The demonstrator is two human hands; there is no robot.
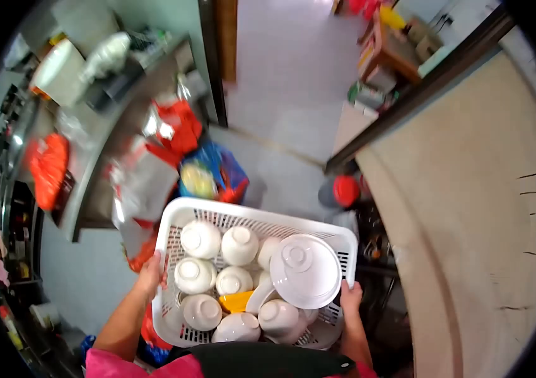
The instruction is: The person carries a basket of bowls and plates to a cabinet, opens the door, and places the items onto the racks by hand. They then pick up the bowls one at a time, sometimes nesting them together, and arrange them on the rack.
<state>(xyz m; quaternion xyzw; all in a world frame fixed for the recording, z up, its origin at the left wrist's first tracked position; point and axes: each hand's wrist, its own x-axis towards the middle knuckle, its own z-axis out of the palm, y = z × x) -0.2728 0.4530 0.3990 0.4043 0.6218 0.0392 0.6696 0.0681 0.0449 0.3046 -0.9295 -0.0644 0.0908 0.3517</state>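
A white plastic basket (258, 211) with slotted sides is held up in front of my body, between both hands. My left hand (152, 274) grips its left end, and my right hand (351, 296) grips the right end, thumb at the rim. Several white bowls lie upside down inside, among them a bowl (200, 239) at the far left corner. A larger white bowl (315, 271), also bottom up, rests on top at the right. Near the middle lies a yellow piece (236, 302) beside a white curved handle-like part (262, 295).
Ahead is a doorway with a grey floor (268, 69). Plastic bags, including a blue one (221, 167), stand on the floor left of it. A counter (101, 151) with a red bag (48, 170) runs along the left. A red-lidded container (345, 190) stands by the right door frame (407, 88).
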